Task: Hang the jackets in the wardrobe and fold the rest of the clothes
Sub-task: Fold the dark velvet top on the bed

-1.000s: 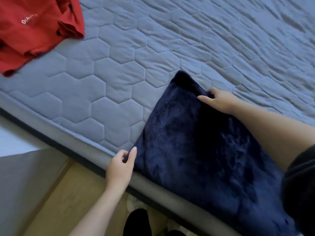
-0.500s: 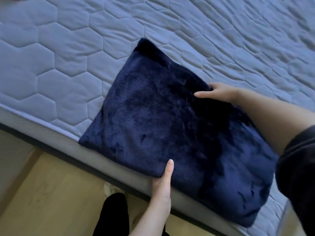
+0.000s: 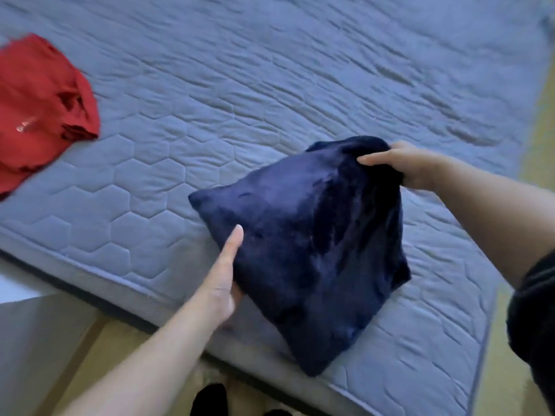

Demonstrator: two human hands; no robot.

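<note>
A person stands at a grey quilted mattress [image 3: 240, 85]. A folded navy fleece garment [image 3: 300, 259] lies near the mattress's front edge. The left hand [image 3: 220, 283] holds the garment's near side, thumb on top and fingers tucked beneath. The right hand [image 3: 405, 166] grips its raised far corner. A crumpled red shirt [image 3: 39, 109] lies well apart, far left.

Grey quilted mattress [image 3: 270, 70] on wooden floor [image 3: 504, 385]; dark shape [image 3: 210, 399] below, perhaps foot.
</note>
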